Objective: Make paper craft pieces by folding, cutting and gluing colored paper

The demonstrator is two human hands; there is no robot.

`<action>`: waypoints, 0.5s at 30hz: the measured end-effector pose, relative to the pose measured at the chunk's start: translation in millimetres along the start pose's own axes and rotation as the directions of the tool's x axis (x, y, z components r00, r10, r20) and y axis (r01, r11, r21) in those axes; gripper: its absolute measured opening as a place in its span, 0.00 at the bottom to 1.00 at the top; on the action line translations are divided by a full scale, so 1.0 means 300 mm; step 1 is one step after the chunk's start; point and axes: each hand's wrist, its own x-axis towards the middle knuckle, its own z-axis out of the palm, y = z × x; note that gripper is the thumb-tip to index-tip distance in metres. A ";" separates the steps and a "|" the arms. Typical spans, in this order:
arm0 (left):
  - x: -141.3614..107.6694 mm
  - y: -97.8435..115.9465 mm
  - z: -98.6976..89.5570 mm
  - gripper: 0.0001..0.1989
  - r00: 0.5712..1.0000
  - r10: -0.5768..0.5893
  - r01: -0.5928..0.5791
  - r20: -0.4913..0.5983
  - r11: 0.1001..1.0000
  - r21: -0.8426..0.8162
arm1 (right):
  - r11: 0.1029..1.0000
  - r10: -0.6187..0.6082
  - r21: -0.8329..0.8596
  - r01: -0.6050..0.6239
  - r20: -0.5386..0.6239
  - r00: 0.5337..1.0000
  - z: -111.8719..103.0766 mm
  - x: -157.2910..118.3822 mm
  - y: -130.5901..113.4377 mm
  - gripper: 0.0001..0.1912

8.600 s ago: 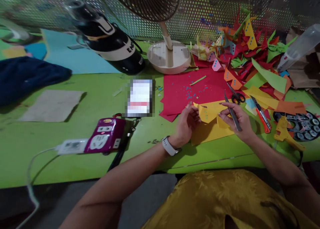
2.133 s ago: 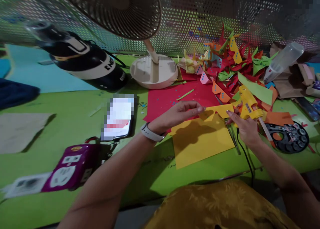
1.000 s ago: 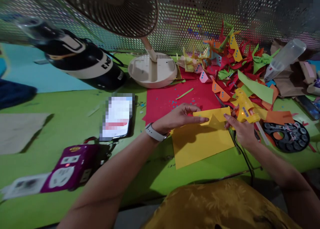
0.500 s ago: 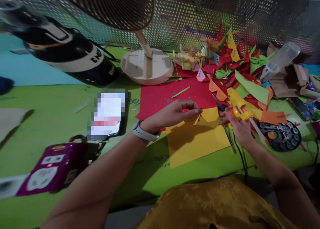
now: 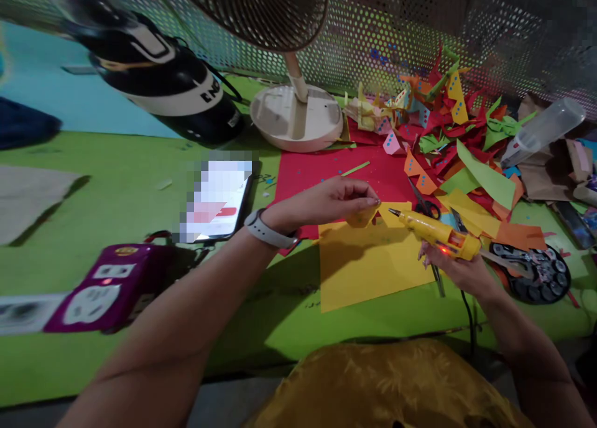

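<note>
My left hand (image 5: 347, 199) pinches a small yellow paper piece (image 5: 362, 218), partly hidden under the fingers, above a yellow paper sheet (image 5: 373, 272). My right hand (image 5: 459, 272) is wrapped round a yellow hot glue gun (image 5: 433, 234) with its light glowing. The gun's dark nozzle points left, toward the paper piece and apart from it. A red paper sheet (image 5: 317, 173) lies behind. Black-handled scissors (image 5: 428, 209) rest just beyond the glue gun.
Folded colored paper pieces (image 5: 433, 117) are heaped at the back right, near a clear bottle (image 5: 545, 129). A fan base (image 5: 298, 120), a black flask (image 5: 172, 86), a phone (image 5: 219, 198) and a purple power box (image 5: 105, 288) stand leftward. A round black palette (image 5: 536, 272) lies right.
The glue gun has swung from pointing away to pointing left at the paper piece, with my right hand now under it. The view has shifted slightly, while my left hand keeps its pinch.
</note>
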 end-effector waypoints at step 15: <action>-0.008 0.029 0.011 0.16 0.999 0.035 -0.033 -0.041 0.998 0.059 | 0.992 -0.002 -0.124 -0.004 -0.048 0.999 0.022 0.014 -0.012 0.13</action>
